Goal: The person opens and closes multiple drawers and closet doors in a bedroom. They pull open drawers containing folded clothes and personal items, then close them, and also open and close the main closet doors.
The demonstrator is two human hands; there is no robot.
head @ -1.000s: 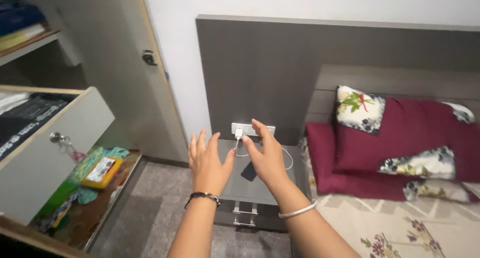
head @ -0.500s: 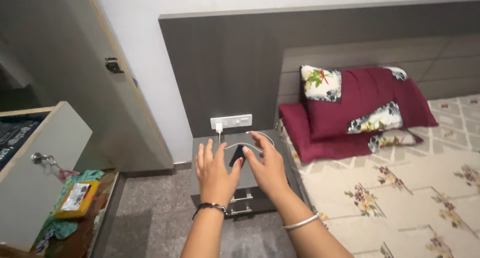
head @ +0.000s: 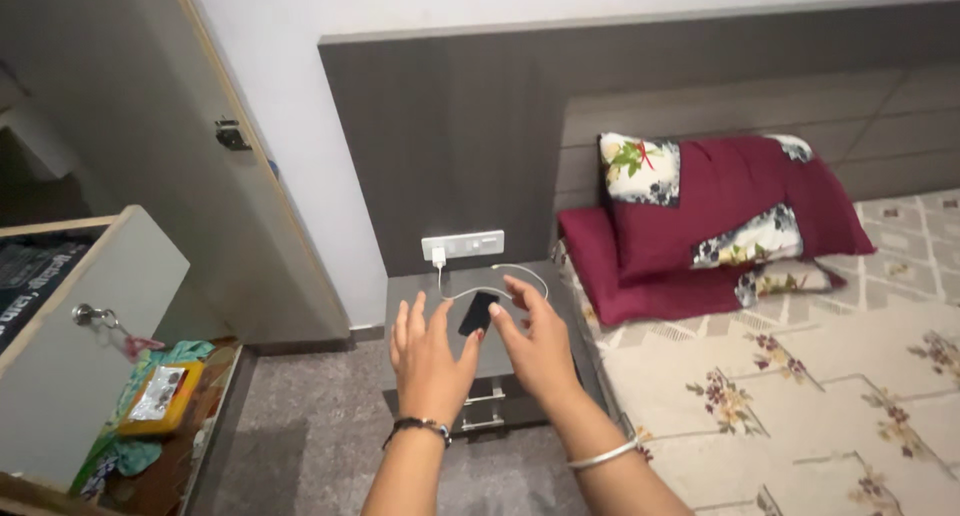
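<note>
- The right hand is open with its fingers spread; it holds nothing; its thumb tip is just beside the near end of a small black phone, and I cannot tell if it touches.
- The left hand is open too, fingers spread and pointing away from the person; it holds nothing; it hangs just to the left of the phone, over the front part of the bedside table.
- The phone lies flat near the middle of the bedside table top, tilted a little; a thin white cable runs from it in a loop toward the back right corner of the top, then back to a white plug.
- The plug sits in a white socket strip on the dark grey panel right above the back edge of the bedside table.
- A dark bead bracelet is on the left wrist; a silver bangle is on the right wrist.
- Right of the bedside table is a bed with a cream sheet with flowers; two dark red pillows with flower patches are stacked at its head end.
- Left of the bedside table is a grey floor and a tall grey wardrobe door; at the far left a drawer stands pulled out with keys hanging in its lock; under it lie a yellow packet and green cloth.
</note>
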